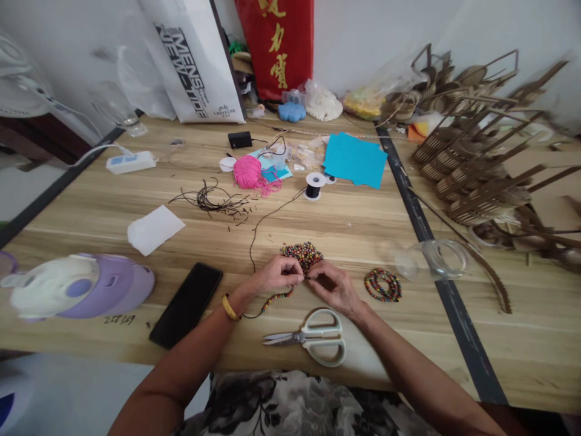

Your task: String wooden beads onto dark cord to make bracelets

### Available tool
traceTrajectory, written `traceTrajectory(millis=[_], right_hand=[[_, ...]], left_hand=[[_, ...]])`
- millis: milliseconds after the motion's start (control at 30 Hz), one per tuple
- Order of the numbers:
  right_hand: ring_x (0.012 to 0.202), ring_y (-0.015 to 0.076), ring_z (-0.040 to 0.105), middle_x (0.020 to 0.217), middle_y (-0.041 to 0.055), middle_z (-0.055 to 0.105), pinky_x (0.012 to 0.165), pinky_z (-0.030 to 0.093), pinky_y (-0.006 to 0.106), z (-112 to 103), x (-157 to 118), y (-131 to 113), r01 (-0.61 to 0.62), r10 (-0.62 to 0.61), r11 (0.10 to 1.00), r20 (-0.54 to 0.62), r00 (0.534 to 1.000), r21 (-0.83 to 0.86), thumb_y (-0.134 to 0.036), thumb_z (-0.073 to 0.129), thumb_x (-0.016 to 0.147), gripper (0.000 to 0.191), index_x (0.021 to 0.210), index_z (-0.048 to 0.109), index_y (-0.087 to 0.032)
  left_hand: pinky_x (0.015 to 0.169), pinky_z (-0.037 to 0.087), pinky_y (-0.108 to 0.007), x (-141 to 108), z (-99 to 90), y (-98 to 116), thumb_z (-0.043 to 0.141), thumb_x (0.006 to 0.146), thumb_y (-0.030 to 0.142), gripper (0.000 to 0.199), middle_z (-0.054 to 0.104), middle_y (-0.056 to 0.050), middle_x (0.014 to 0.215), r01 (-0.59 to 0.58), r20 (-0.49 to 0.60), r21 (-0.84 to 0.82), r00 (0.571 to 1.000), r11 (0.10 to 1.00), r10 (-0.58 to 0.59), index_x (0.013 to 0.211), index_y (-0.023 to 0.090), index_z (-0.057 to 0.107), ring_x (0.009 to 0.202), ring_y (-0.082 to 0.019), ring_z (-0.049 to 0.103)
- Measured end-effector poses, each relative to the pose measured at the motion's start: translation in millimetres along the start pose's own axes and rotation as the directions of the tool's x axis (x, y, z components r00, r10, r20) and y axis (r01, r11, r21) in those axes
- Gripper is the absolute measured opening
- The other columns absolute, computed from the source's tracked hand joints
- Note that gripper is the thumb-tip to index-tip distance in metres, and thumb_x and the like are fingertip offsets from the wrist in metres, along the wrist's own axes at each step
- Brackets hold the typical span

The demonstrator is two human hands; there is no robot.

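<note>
My left hand [279, 274] is closed in a pinch at the near edge of a pile of multicoloured beads [305, 251]. A partly beaded black cord [278, 295] hangs from its fingertips and curves down left. Fingertips of my right hand [333, 287] are pinched close beside it, on something too small to make out. From a white spool of black cord [313, 186], a strand runs toward my left wrist. White-handled scissors [306, 337] lie just below my hands, blades pointing left. A coiled beaded string [383, 284] rests to the right.
A black phone [186, 304] and a purple-and-white device [86, 286] are at left. Pink yarn [247, 172], cut black cords [218, 200] and blue sheets [355, 160] lie farther back. Clear rolls [445, 258] and brown woven baskets [472, 175] stand right.
</note>
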State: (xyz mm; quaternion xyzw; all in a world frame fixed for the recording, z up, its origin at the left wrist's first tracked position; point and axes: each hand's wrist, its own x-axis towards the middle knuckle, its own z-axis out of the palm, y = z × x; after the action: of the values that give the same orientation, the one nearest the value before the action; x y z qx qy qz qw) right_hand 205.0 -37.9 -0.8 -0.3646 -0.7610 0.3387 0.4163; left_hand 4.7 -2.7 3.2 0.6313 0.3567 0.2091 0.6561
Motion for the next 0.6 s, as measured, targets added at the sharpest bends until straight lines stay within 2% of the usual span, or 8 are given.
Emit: traceTrajectory(millis=[600], right_hand=[[0.080, 0.0183, 0.061, 0.085, 0.0080, 0.065, 0.073, 0.051, 0.033, -0.8, 0.6, -0.6, 0.010, -0.010, 1.000, 0.046, 0.999, 0.014, -0.022, 0.057, 0.088, 0.006, 0.090, 0.061, -0.019]], left_hand=[[0.055, 0.041, -0.019, 0.5, 0.4, -0.8, 0.062, 0.077, 0.035, 0.024, 0.056, 0.000, 0.063, -0.016, 0.010, 0.032, 1.000, 0.999, 0.015, 0.075, 0.011, 0.059, 0.058, -0.009, 0.050]])
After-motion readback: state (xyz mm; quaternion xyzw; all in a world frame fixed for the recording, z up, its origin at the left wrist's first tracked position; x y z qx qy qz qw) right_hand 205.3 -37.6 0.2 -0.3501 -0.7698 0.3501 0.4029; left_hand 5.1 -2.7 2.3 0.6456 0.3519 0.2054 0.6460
